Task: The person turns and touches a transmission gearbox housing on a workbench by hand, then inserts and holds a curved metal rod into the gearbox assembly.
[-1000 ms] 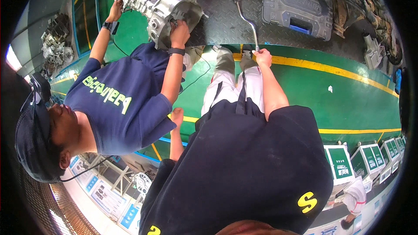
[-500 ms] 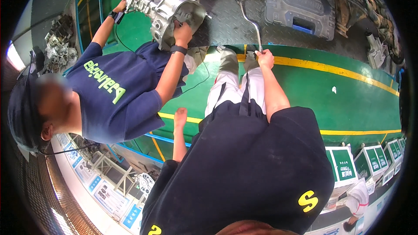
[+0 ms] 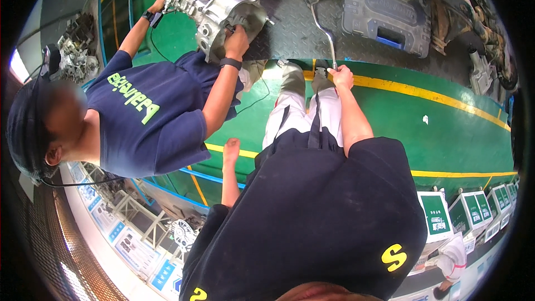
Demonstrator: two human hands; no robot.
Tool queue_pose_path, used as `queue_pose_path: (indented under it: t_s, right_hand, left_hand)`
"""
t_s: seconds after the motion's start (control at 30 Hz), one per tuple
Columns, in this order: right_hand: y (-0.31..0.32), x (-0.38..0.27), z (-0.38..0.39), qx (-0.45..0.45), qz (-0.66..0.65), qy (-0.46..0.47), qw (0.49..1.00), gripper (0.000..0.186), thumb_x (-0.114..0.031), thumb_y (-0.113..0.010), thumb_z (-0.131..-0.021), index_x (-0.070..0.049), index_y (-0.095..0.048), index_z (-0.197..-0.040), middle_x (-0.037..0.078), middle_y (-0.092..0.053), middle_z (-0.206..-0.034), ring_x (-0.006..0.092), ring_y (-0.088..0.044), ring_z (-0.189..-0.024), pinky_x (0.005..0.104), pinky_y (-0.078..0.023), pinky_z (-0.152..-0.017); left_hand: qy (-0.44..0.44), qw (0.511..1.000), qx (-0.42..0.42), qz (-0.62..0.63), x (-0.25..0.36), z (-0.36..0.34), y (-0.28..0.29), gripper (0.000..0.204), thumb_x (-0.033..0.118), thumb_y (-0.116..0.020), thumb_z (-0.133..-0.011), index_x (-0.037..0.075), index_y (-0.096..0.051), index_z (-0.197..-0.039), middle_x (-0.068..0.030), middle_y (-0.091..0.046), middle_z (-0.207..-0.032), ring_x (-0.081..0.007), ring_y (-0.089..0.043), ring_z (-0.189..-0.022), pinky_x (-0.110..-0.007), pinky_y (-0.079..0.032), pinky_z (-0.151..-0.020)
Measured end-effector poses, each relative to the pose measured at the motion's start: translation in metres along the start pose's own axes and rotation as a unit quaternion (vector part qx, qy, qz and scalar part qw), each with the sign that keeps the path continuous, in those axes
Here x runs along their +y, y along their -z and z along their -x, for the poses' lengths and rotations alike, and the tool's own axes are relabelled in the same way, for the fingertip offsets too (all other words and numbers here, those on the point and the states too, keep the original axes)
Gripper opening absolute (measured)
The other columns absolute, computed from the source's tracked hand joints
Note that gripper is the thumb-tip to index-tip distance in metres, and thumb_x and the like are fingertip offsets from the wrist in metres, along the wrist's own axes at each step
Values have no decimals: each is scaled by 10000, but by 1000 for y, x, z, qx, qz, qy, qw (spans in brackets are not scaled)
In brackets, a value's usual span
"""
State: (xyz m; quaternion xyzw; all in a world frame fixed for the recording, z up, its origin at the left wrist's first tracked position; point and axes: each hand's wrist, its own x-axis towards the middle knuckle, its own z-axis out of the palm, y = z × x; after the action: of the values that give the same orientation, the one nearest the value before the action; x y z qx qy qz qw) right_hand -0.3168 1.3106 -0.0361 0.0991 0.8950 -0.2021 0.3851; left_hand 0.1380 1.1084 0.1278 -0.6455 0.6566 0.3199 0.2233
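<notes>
While my right hand (image 3: 341,74) grips the bent metal rod (image 3: 322,19) at upper centre, my left hand (image 3: 230,148) hangs empty, fingers loose. If the rod slips, I judge it could swing toward the co-worker's gearbox housing (image 3: 223,14) upper left.

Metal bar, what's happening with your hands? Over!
Right hand shut on bent metal bar. Left hand open, empty. Co-worker's hand on silver gearbox casing beside the bar.
</notes>
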Motion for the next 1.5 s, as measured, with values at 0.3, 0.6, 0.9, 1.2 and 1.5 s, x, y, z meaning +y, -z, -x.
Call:
queue_pose_path:
  t_s: [0.3, 0.6, 0.9, 1.2, 1.5]
  right_hand:
    - [-2, 2, -7, 27, 64, 71, 995, 429, -431, -803, -720, -75, -632, -891, 141, -696, -928, 344, -659, -901, 443, -507, -746]
    - [-1, -1, 0, -1, 74, 56, 996, 423, -450, -780, -740, -90, -639, -910, 137, -695, -951, 348, -657, -917, 451, -508, -760]
    - [1, 5, 1, 17, 82, 71, 994, 402, -399, -787, -738, -74, -636, -920, 156, -691, -943, 372, -655, -926, 484, -515, -767]
    - [25, 23, -16, 44, 175, 153, 972, 369, -352, -769, -762, -54, -639, -935, 153, -690, -952, 352, -660, -927, 477, -532, -757]
    - [40, 28, -32, 87, 267, 250, 926, 282, -284, -729, -790, -47, -641, -913, 115, -686, -939, 308, -646, -930, 449, -534, -777]
  left_hand:
    - [15, 1000, -9, 15, -7, 4, -5, 314, 297, -557, -885, 60, -671, -1056, -179, -696, -994, -329, -661, -973, -386, -501, -862]
    - [-12, 1000, 6, 7, 7, 9, -2, 325, 281, -557, -890, 24, -659, -1061, -202, -689, -1006, -315, -664, -981, -370, -498, -854]
    - [3, 1000, -2, 23, 5, 7, 0, 327, 278, -559, -891, 25, -654, -1075, -185, -696, -1008, -310, -665, -978, -370, -498, -858]
    - [7, 999, -3, 44, -3, 7, -3, 309, 284, -560, -894, 56, -659, -1078, -176, -697, -1008, -304, -662, -986, -377, -499, -860]
    - [-16, 1000, 5, 25, 17, 8, 2, 300, 268, -565, -888, 41, -662, -1058, -185, -694, -1007, -311, -662, -983, -376, -497, -866]
